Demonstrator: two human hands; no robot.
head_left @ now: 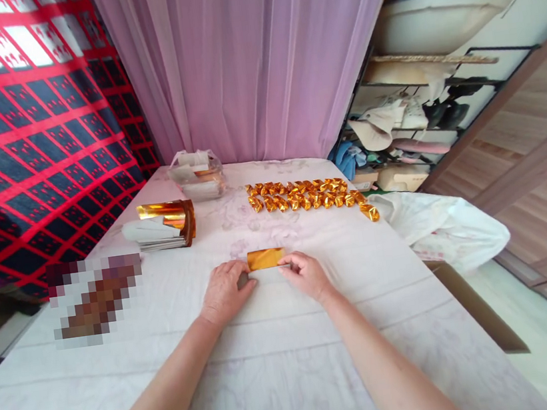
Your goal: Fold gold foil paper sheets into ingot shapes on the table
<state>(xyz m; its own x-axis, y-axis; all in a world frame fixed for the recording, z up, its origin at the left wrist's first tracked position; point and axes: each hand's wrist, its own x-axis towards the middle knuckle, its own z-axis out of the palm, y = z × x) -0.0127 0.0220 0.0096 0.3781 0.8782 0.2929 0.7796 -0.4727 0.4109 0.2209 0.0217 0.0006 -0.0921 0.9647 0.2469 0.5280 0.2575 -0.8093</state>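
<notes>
A small strip of gold foil paper (265, 258) lies near the middle of the table, between my two hands. My left hand (225, 289) is at its left end, fingers curled over the edge and thumb slightly apart; a bit of grey shows beneath them. At the right end, my right hand (307, 274) pinches the paper between thumb and fingers. Beyond, towards the right, several folded gold foil pieces (302, 196) are lined up in rows. To the left stands a stack of gold foil sheets (168, 225) with pale backs.
A clear plastic bag (196, 173) of more sheets sits at the table's back. A pixelated patch (99, 298) hides something on the left. Beyond the right edge are a white plastic bag (450, 225), a cardboard box (478, 306) and a loaded shelf (408, 120). A purple curtain (254, 59) hangs behind.
</notes>
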